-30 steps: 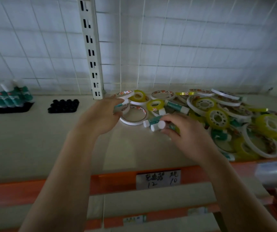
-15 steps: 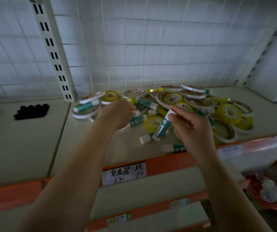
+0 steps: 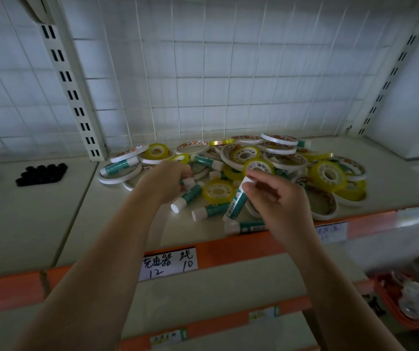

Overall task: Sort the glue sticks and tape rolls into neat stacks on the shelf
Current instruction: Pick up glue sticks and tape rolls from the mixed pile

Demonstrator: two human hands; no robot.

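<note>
Glue stick (image 3: 237,200), teal with a white cap, is held tilted over the near part of the shelf (image 3: 127,229), cap end up; the right hand (image 3: 276,198) pinches it near the cap between thumb and fingertips. Just below it three more sticks lie flat on the shelf: one (image 3: 211,211) to its left, one (image 3: 186,196) further left, and one (image 3: 245,227) nearest the orange front edge (image 3: 228,252). The left hand (image 3: 164,179) reaches into the near left side of the pile with its fingers curled down; a white cap shows at its fingertips, but I cannot tell whether it grips anything. Behind both hands, a loose heap of tape rolls (image 3: 327,174) covers the middle and right of the shelf, yellow ones mixed with flat white-rimmed ones. Another stick (image 3: 118,165) lies across a white roll at the far left of the heap, and one (image 3: 207,161) lies further back in the middle. On the next shelf bay to the left sits a black tray (image 3: 42,174). A handwritten label (image 3: 169,263) is stuck to the orange edge.
</note>
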